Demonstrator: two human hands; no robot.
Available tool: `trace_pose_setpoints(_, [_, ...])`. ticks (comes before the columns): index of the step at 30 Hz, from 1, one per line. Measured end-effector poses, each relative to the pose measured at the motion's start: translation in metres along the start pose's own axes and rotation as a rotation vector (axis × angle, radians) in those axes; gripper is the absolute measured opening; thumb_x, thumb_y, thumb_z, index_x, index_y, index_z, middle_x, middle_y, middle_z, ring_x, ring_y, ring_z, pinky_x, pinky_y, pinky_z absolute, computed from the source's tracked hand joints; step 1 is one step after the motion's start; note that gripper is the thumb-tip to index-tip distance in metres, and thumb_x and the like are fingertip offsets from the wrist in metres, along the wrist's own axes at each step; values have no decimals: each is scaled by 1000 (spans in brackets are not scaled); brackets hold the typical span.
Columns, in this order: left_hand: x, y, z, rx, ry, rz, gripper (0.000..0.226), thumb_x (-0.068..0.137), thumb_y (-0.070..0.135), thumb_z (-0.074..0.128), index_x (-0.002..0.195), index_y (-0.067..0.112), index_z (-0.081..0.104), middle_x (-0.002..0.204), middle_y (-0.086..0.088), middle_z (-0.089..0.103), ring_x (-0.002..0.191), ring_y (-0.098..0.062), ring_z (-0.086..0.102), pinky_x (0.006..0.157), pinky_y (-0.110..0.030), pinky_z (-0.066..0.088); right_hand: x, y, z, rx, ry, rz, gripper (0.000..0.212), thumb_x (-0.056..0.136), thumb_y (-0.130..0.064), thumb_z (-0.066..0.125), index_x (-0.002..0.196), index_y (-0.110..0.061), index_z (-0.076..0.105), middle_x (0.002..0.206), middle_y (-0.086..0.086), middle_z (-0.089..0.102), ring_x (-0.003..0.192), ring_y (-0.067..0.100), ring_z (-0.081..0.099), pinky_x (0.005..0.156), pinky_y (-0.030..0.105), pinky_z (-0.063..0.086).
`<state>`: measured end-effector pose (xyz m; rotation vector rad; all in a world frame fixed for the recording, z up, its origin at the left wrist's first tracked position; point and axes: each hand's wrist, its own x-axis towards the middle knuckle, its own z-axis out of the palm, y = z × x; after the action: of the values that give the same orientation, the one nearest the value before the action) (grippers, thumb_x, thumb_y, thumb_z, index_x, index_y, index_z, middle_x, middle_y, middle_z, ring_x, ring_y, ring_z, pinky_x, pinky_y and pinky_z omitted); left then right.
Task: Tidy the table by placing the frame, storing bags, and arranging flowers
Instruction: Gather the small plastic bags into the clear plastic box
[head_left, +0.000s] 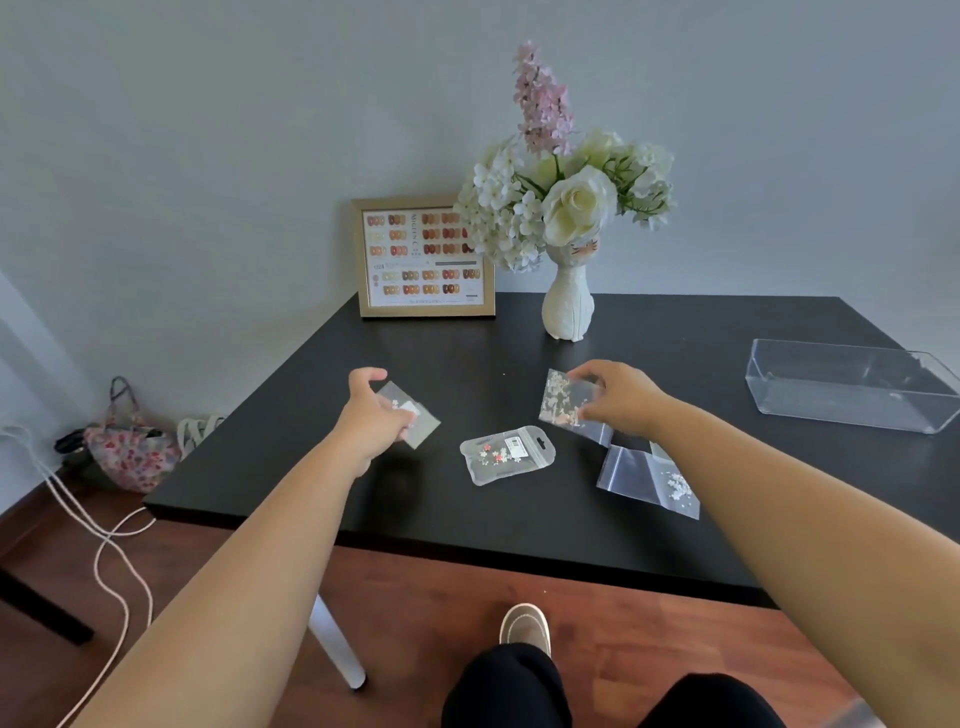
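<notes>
Both arms reach out to frame centre over the black table (675, 332); the left hand (375, 415) pinches a small clear bag (413, 415); the right hand (618, 397) lifts a second bag (563, 397) near two loose bags (506, 453); the clear tray (852, 387) sits at right edge, with bare tabletop between.

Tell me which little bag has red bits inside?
The rounded bag lying in the middle of the table, between both hands and untouched. It has red and white bits and a hang hole; the other bags show only pale bits.
</notes>
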<state>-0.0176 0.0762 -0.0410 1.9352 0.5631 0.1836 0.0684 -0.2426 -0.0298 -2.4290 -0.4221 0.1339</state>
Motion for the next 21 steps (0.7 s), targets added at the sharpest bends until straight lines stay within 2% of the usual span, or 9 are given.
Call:
trace_pose_setpoints(1, [-1,8,5,-34,-15,-6,76,84,-2,67,135,38,27,115,-10,55,92,-19,63,71,-28,56,-2,0,-2,51,22,11,42,78,-13,73,115,-31,62,117,0,64,96,16,60,78,26,43])
trace_pose_setpoints(4, [-7,35,28,-79,-105,8,77,83,-5,66,135,39,29,119,-12,55,104,-25,61,85,-35,59,-11,3,-14,194,77,44,24,81,-18,72,101,-31,69,101,-1,68,91,14,64,72,24,47])
trace_pose_setpoints(5, [-10,44,38,-98,-147,21,75,84,-4,67,134,39,31,118,-12,55,104,-25,61,86,-34,59,-14,5,-20,225,97,52,19,83,-19,71,99,-29,71,100,-2,68,91,13,64,70,22,47])
trace_pose_setpoints(8, [-19,69,73,-221,-289,68,62,86,-3,68,127,36,43,119,-14,57,101,-24,65,72,-27,59,-25,16,-40,288,162,49,15,84,-19,72,96,-28,74,98,-7,69,84,8,65,64,18,48])
trace_pose_setpoints(12, [-30,95,130,-277,-400,95,51,86,-7,62,112,36,54,119,-15,59,98,-27,68,80,-38,62,-43,44,-72,335,284,60,16,81,-22,76,88,-34,69,90,-10,68,77,8,63,57,18,46])
trace_pose_setpoints(14, [-32,106,161,-254,-397,107,47,87,-8,60,107,34,56,116,-16,56,101,-27,66,80,-41,63,-50,65,-91,331,334,86,15,80,-23,76,84,-36,68,84,-10,67,67,3,59,53,18,42])
trace_pose_setpoints(16, [-33,118,191,-255,-399,112,37,91,-4,59,103,31,56,114,-15,56,105,-28,67,79,-41,63,-55,90,-112,326,370,121,10,82,-27,72,88,-34,71,82,-4,70,55,5,53,50,20,43])
trace_pose_setpoints(18, [-34,129,221,-273,-406,127,26,94,3,60,100,28,56,110,-12,59,104,-27,68,77,-40,63,-60,116,-134,315,421,166,10,87,-28,66,89,-35,72,87,-1,71,60,12,55,56,26,48])
trace_pose_setpoints(21, [-39,144,264,-279,-373,190,15,94,9,62,94,22,55,102,-7,61,98,-21,69,80,-44,62,-66,153,-166,306,508,244,22,92,-21,54,89,-37,70,93,-6,68,69,14,56,67,31,49])
